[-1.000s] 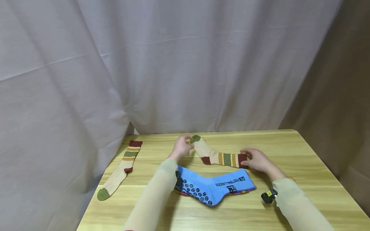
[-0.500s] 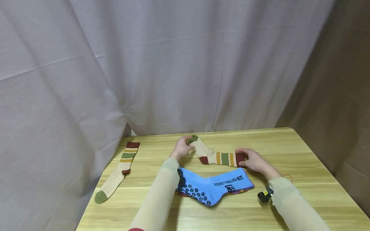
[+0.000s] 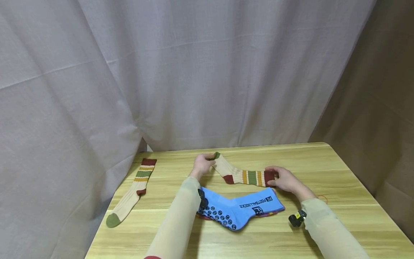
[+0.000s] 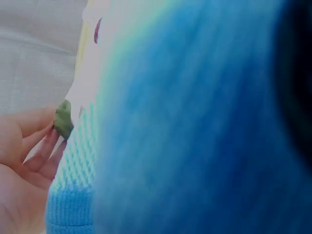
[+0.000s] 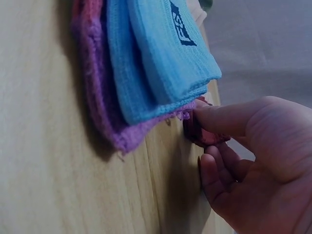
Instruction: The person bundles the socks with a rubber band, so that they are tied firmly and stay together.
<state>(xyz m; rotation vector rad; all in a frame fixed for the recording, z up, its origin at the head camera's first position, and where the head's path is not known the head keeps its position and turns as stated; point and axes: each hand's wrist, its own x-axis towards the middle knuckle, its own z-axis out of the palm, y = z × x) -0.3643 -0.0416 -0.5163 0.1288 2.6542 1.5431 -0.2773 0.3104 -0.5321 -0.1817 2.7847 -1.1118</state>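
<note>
A cream sock with mustard, green and maroon bands (image 3: 251, 177) stretches between both hands behind the blue pair. My left hand (image 3: 201, 165) pinches its green toe (image 4: 63, 119), partly covering it. At the other end, my right hand (image 3: 286, 179) holds the maroon cuff (image 5: 199, 130) between thumb and fingers. Nearer to me lie blue football socks (image 3: 236, 210) with black grip dots, stacked on a purple and red sock (image 5: 105, 102) that peeks out from beneath. Blue fabric fills most of the left wrist view.
A matching striped sock (image 3: 129, 198) lies flat at the left of the wooden table (image 3: 245, 244). Grey curtain (image 3: 200, 72) hangs along the table's back edge, and a darker brown one (image 3: 381, 144) stands on the right.
My left fingers have closed on the green toe, and less of it shows now. The right hand stays at the cuff. The head view has shifted slightly.
</note>
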